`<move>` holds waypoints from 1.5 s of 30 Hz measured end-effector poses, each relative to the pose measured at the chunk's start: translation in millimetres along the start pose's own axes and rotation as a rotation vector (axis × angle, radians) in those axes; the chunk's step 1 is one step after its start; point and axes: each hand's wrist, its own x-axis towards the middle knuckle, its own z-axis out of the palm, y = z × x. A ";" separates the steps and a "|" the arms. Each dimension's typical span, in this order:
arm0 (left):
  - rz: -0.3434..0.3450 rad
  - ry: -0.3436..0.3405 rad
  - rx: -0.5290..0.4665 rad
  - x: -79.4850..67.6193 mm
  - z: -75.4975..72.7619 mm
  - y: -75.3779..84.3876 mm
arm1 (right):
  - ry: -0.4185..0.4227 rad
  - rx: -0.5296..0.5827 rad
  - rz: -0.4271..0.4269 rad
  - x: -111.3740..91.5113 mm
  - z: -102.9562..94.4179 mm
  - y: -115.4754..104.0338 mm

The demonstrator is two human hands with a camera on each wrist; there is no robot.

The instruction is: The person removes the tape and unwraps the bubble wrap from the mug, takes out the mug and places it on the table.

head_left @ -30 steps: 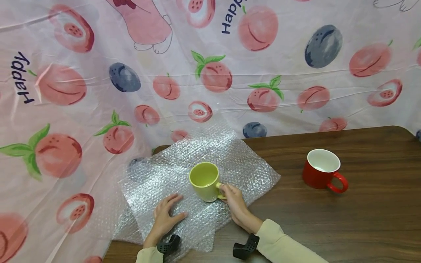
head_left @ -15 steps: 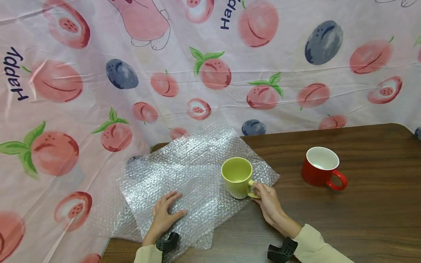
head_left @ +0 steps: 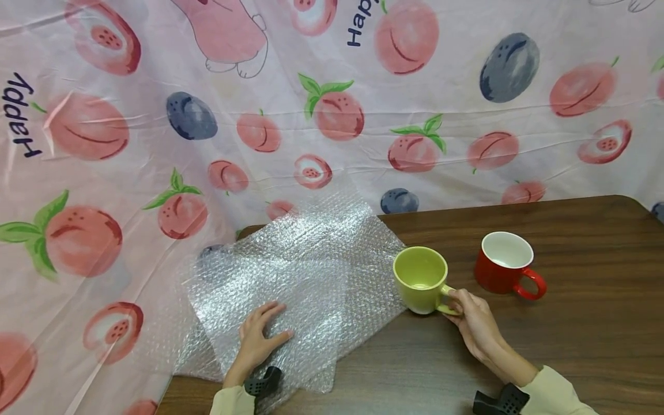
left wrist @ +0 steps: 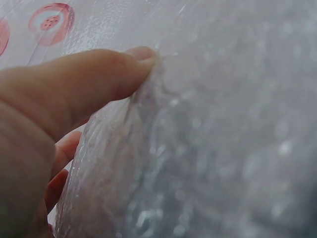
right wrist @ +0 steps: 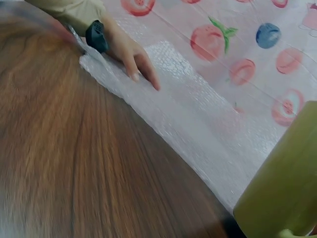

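Note:
My right hand (head_left: 477,325) pinches the handle of a yellow-green mug (head_left: 420,291). The mug is upright at the right edge of the bubble wrap (head_left: 311,276), its inside bare to view. Two overlapping layers of the wrap lie skewed over the table's left part. On the wrap's near left part rests my left hand (head_left: 256,343), fingers spread. In the left wrist view its thumb (left wrist: 104,74) touches the bubble wrap (left wrist: 208,148). The side of the mug (right wrist: 282,178) fills the lower right corner of the right wrist view.
A red mug (head_left: 490,276) with a white inside stands to the right of the yellow-green one, handle turned right. Fruit-printed cloth (head_left: 353,155) hangs behind and left of the brown wooden table (head_left: 596,323). The wrap's far corner leans up against that cloth.
My right hand has carried the yellow-green mug rightward, from the middle of the bubble wrap to its right edge near the red mug. The left hand has stayed in place.

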 end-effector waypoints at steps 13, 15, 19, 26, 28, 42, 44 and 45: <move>-0.011 0.004 -0.010 -1.5 -0.9 2.4 | -0.087 0.097 -0.037 -4.2 -51.0 -13.2; -0.014 -0.001 -0.013 -1.6 -1.0 2.2 | -0.104 0.105 -0.034 -3.4 -56.6 -14.4; -0.031 -0.019 -0.025 -1.8 -1.1 1.7 | -0.137 0.117 -0.034 -2.1 -65.5 -15.5; -0.039 -0.018 -0.019 -2.5 -1.6 1.7 | -0.153 0.149 -0.031 -0.3 -74.8 -15.2; -0.033 -0.017 -0.022 -2.3 -1.6 2.2 | -0.147 0.155 -0.032 -0.2 -76.4 -15.4; -0.010 -0.016 -0.059 -1.0 -4.0 3.4 | -0.175 0.120 -0.091 -4.6 -85.1 -14.4; -0.037 -0.019 -0.091 0.4 -5.3 2.3 | -0.161 0.085 -0.097 -5.9 -86.4 -14.0; -0.052 -0.021 -0.125 1.3 -6.0 2.1 | -0.148 0.050 -0.101 -6.9 -87.1 -13.9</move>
